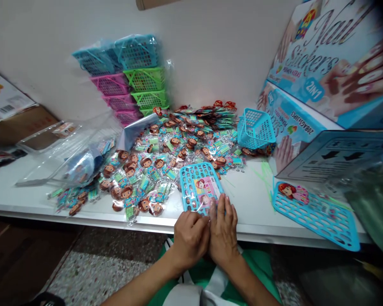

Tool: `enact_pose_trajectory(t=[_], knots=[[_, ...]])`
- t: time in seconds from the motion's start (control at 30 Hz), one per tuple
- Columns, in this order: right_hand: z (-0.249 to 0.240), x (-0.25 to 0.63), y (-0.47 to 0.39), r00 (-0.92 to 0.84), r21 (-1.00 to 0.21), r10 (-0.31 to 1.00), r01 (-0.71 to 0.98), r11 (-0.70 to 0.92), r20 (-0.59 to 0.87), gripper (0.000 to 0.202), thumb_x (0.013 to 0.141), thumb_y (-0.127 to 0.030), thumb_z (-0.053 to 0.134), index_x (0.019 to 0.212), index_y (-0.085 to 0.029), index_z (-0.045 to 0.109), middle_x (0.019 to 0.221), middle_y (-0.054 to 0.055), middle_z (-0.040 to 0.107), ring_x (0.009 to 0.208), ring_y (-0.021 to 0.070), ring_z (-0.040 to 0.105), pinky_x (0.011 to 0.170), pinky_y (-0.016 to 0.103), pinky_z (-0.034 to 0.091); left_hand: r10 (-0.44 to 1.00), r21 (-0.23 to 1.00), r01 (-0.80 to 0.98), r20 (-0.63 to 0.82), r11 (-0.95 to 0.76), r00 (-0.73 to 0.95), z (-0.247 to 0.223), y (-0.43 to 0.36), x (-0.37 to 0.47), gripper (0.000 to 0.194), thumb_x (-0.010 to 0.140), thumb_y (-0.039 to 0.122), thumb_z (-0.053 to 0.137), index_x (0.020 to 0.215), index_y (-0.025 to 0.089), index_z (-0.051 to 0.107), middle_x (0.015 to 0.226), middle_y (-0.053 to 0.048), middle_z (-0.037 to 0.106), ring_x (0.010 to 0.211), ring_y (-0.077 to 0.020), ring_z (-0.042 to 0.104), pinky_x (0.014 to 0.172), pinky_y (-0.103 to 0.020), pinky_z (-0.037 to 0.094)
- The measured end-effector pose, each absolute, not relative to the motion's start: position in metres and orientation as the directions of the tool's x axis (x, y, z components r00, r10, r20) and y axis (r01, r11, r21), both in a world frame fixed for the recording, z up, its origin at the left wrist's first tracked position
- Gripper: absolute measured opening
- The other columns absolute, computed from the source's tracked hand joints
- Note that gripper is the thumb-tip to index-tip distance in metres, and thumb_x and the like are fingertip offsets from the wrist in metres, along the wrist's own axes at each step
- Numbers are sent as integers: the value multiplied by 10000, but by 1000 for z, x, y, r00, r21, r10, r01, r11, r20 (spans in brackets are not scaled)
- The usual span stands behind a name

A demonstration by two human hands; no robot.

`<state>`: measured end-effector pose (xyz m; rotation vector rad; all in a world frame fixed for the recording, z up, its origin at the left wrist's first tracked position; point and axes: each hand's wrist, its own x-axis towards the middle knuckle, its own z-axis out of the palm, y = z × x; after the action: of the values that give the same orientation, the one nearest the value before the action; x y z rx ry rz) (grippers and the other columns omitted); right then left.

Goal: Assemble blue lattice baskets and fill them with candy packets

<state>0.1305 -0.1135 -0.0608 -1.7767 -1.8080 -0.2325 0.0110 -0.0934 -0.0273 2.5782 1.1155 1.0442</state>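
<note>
A small blue plastic lattice basket (185, 194) lies at the table's front edge, with a picture card (207, 187) showing a red-haired cartoon girl on its upward face. At its near end, my left hand (191, 233) is closed, fingers curled and thumb pressed in; whatever it pinches is hidden. My right hand (224, 227) lies alongside with fingers stretched out, touching the basket's near right corner. Both hands meet at the thumbs. Left of the basket spread many small clear packets (153, 170) with cartoon-girl heads and green sticks.
Wrapped stacks of blue, pink and green baskets (140, 80) stand against the wall. Another blue basket (255, 127) stands behind to the right. A flat blue lattice panel (319, 214) overhangs the front edge, beside Nail Stickers boxes (332, 63). Clear plastic packaging (67, 148) lies left.
</note>
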Motion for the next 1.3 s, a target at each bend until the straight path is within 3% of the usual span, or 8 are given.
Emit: enact_pose_trajectory(t=[0.13, 0.27, 0.4, 0.5, 0.7, 0.83, 1.03, 1.3], knots=[[-64, 142, -133, -11, -304, 849, 931, 202, 529, 648, 870, -180, 489, 1467, -165, 239, 1560, 185, 50, 1387, 416, 167, 1036, 637, 279, 667, 361, 571, 527, -737, 527, -27, -90, 8, 277, 823, 116, 547, 1093, 175, 566, 824, -68, 600, 752, -188, 519, 650, -326, 427], [-70, 165, -158, -8, -435, 820, 845, 312, 572, 610, 835, -198, 594, 1398, -261, 368, 1477, 129, 330, 1336, 356, 321, 1027, 568, 360, 618, 288, 564, 538, -774, 574, -28, -95, 8, 267, 815, 107, 557, 1074, 166, 568, 801, -66, 608, 713, -185, 512, 615, -326, 408], [-75, 181, -156, 290, -760, 867, 635, 143, 405, 580, 892, -233, 529, 1423, -232, 295, 1339, 138, 466, 1171, 255, 518, 919, 442, 500, 416, 290, 303, 536, -908, 735, -19, -89, -7, 369, 804, 117, 556, 1170, 146, 512, 817, -69, 621, 700, -171, 527, 609, -309, 437], [-77, 188, -143, 341, -817, 889, 573, 62, 306, 606, 896, -258, 508, 1445, -228, 252, 1333, 135, 466, 1138, 240, 533, 918, 432, 500, 397, 224, 328, 524, -918, 754, -3, -57, -38, 563, 778, 44, 484, 1321, 169, 403, 1046, -130, 612, 933, -207, 574, 740, -333, 488], [-87, 202, -118, 221, -788, 925, 605, 119, 310, 504, 874, -209, 481, 1371, -220, 404, 1267, 102, 538, 1183, 235, 496, 1009, 439, 427, 357, -88, 351, -61, -932, 932, 29, 30, -58, 1076, 650, 232, 733, 1483, 118, 61, 1554, -206, 107, 1433, -331, 91, 1141, -518, 128], [-89, 210, -109, 208, -836, 935, 531, 140, 289, 350, 907, -197, 417, 1218, -213, 578, 1132, 86, 619, 1073, 205, 576, 946, 373, 472, 76, -18, 74, -189, -997, 979, 41, 60, -14, 1137, 621, 255, 744, 1492, 136, 22, 1564, -163, 71, 1443, -302, 38, 1154, -511, -3], [-86, 224, -103, 206, -859, 933, 484, 166, 297, 362, 878, -160, 410, 1141, -211, 654, 1057, 78, 650, 999, 195, 607, 881, 346, 494, -176, 199, -129, -241, -971, 954, 44, 72, 35, 1081, 515, 370, 804, 1450, 319, 265, 1572, -100, 102, 1429, -365, 77, 1101, -602, 139], [-68, 259, -68, 391, -953, 905, 298, 50, 169, 307, 821, -190, 472, 1013, -196, 711, 982, 69, 677, 946, 198, 611, 871, 329, 459, 6, 222, 25, -84, -975, 996, 35, 58, 63, 1182, 521, 512, 755, 1488, 217, 142, 1514, -241, 200, 1354, -469, 231, 1052, -638, 197]])
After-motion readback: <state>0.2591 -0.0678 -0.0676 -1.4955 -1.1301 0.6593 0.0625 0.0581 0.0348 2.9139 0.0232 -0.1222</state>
